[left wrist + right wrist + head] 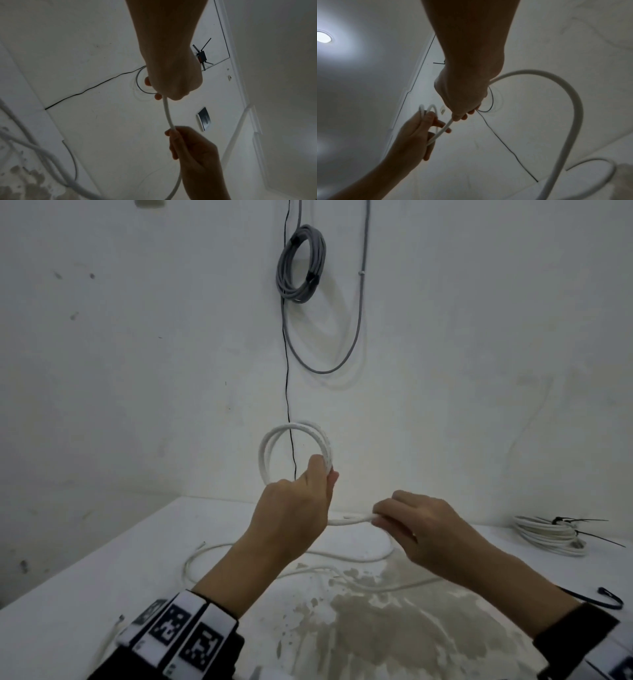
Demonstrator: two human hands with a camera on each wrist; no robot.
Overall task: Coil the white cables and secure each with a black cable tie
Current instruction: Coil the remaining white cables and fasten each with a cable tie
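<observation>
My left hand [301, 501] is raised above the table and grips a small coil of white cable [294, 431], two or three loops standing upright over the fist. From that fist a short stretch of the same cable [349, 520] runs right to my right hand [404, 518], which pinches it between thumb and fingers. The slack of the cable [342, 556] trails in loose curves on the white table. In the left wrist view the cable [167, 112] spans from my left hand [171, 83] down to the right hand [188, 146]. In the right wrist view my right hand [464, 102] holds the cable [443, 128].
A coiled white cable [548, 534] with black ties on it lies at the table's back right. A loose black cable tie [596, 597] lies near the right front. A grey cable coil [301, 263] and a thin black wire [287, 371] hang on the wall. The tabletop [376, 628] has worn patches.
</observation>
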